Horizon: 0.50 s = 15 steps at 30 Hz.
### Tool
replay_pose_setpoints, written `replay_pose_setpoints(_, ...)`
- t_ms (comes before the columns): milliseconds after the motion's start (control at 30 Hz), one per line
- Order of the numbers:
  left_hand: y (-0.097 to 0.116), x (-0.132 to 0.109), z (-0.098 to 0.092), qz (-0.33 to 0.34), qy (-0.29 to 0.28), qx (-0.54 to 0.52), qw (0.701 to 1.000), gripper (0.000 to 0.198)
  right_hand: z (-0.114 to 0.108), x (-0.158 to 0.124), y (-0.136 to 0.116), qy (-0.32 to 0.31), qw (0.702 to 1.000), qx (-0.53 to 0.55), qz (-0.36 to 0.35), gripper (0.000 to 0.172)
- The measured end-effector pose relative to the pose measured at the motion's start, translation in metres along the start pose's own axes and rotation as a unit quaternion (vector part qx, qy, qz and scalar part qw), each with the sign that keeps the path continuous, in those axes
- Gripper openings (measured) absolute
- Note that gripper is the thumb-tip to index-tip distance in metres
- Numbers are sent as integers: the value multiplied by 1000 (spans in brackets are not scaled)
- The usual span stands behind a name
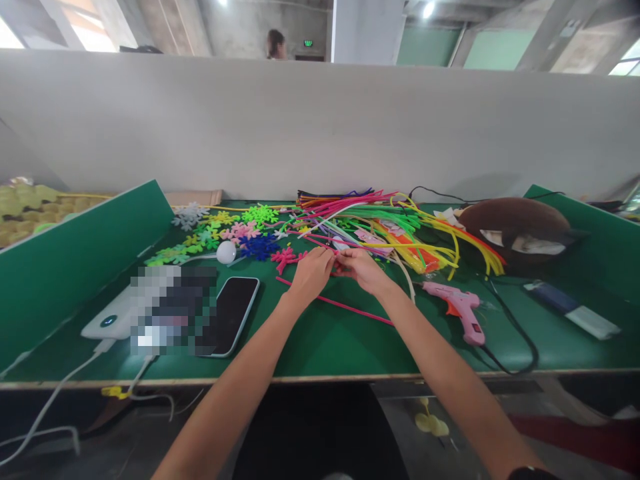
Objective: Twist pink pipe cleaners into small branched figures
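My left hand (313, 275) and my right hand (366, 270) meet over the middle of the green table. Both are closed, their fingertips pinching a small pink pipe cleaner (336, 253) between them, mostly covered by the fingers. Just left of the left hand lies a pink pipe-cleaner snowflake (285, 259), partly hidden behind it. Below the hands, a long pink pipe cleaner (350, 309) stretches across the table and passes by both forearms. Beyond the fingers spreads a loose pile of coloured pipe cleaners (350, 208).
Finished-looking snowflakes, including a blue one (259, 247) and a green one (260, 215), lie left beside a white ball (226, 252). A phone (236, 313) and white power bank (103, 323) sit front left. At right are a corded pink glue gun (461, 305) and brown plush (515, 223).
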State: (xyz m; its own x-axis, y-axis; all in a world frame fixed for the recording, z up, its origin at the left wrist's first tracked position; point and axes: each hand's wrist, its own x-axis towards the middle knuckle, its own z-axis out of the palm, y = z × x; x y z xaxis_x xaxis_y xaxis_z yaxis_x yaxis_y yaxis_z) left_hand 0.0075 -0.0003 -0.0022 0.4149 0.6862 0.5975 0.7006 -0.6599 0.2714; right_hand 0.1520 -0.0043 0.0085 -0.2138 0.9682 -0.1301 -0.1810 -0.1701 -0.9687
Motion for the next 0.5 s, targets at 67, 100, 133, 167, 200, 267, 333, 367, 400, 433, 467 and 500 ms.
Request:
replay_pose_setpoints(67, 1, 1, 1, -17, -9, -28, 999, 23, 0, 1, 1, 1, 1000, -21, 10, 19)
replay_pose_setpoints(100, 2, 2, 1, -37, -18, -55, 998, 22, 0, 2, 2, 5, 999, -38, 7, 16)
replay_pose_setpoints(133, 3, 3, 1, -65, -29, -90, 993, 22, 0, 3, 3, 12, 998, -60, -4, 13)
replay_pose_setpoints(167, 4, 5, 0, -99, -39, -136, 985, 22, 1, 4, 4, 18, 996, -84, -24, 11)
replay_pose_setpoints(200, 5, 8, -1, -140, -49, -190, 970, 23, 1, 4, 4, 20, 993, -110, -48, 9)
replay_pose_setpoints(267, 6, 12, -4, -232, -67, -326, 914, 25, 3, 4, 5, 24, 979, -172, -110, 8)
replay_pose_setpoints(333, 5, 14, -8, -333, -95, -474, 810, 26, 5, 3, 5, 34, 947, -257, -190, 8)
replay_pose_setpoints(367, 4, 15, -10, -378, -109, -539, 744, 25, 5, 1, 5, 40, 923, -305, -234, 8)
replay_pose_setpoints(400, 2, 15, -12, -419, -125, -595, 674, 25, 6, -1, 6, 45, 893, -351, -277, 9)
replay_pose_setpoints(433, 1, 15, -15, -444, -151, -641, 607, 24, 6, -2, 6, 45, 861, -394, -319, 11)
replay_pose_setpoints(467, -1, 14, -17, -459, -180, -673, 552, 25, 5, -4, 7, 39, 829, -431, -355, 14)
replay_pose_setpoints(500, -2, 14, -19, -464, -202, -693, 513, 25, 5, -5, 7, 30, 800, -460, -385, 17)
